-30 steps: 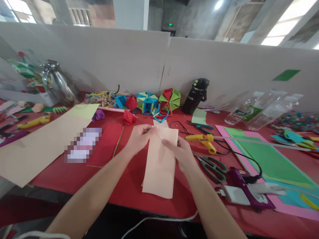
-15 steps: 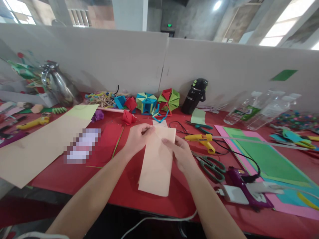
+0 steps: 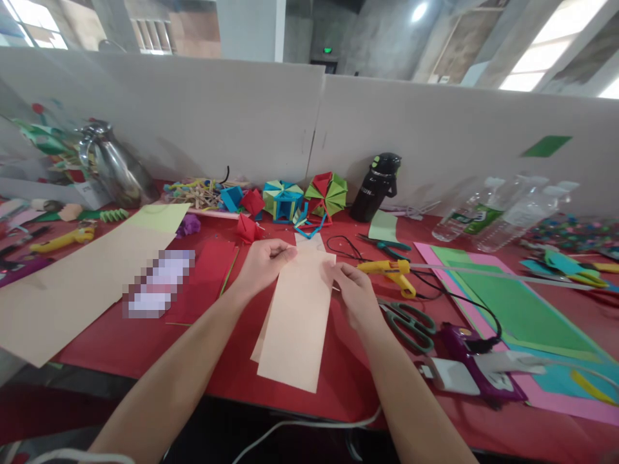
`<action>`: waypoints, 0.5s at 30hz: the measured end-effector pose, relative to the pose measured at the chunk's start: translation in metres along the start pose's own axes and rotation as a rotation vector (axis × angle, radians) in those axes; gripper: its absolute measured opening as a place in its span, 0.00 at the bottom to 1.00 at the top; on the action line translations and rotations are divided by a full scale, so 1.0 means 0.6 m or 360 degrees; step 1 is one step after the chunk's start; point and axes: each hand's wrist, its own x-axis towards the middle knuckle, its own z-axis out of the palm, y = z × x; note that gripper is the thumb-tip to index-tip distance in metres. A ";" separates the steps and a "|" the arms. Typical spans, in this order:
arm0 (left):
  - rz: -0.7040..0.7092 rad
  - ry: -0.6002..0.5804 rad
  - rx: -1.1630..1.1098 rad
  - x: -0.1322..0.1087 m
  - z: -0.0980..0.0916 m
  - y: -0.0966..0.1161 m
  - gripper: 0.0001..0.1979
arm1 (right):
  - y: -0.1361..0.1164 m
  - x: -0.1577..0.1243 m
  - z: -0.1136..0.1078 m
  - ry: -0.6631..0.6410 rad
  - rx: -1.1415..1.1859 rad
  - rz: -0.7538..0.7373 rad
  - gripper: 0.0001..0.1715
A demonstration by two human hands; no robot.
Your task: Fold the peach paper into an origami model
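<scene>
A folded sheet of cream paper (image 3: 297,322) is held over the red table, its layers fanned slightly apart at the lower left. My left hand (image 3: 264,261) pinches its top left corner between thumb and fingers. At the top right edge, my right hand (image 3: 355,290) grips the paper with the thumb on the front and the fingers curled behind. Just right of that hand lie a yellow glue gun (image 3: 389,269) and green-handled scissors (image 3: 411,325). Red paper sheets (image 3: 203,283) lie left of my left hand.
Folded paper models (image 3: 283,201) and a black bottle (image 3: 374,187) stand along the partition (image 3: 193,116). Right are coloured sheets (image 3: 522,303), a purple power strip (image 3: 464,351) and plastic bottles (image 3: 512,216). Left are a large cream sheet (image 3: 82,290) and a metal jug (image 3: 116,167).
The cream paper has shifted slightly down and left, and its layers now spread apart at the bottom. My right thumb has moved from the paper's front face to its right edge.
</scene>
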 end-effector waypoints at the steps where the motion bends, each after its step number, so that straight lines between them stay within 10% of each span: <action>1: -0.0007 0.0002 -0.0006 -0.001 0.001 0.001 0.13 | 0.000 0.000 0.000 0.0022 0.0004 -0.0011 0.20; 15: 0.0004 -0.0095 -0.0037 -0.005 0.018 -0.008 0.14 | 0.002 0.007 -0.005 0.0207 0.0057 -0.0215 0.19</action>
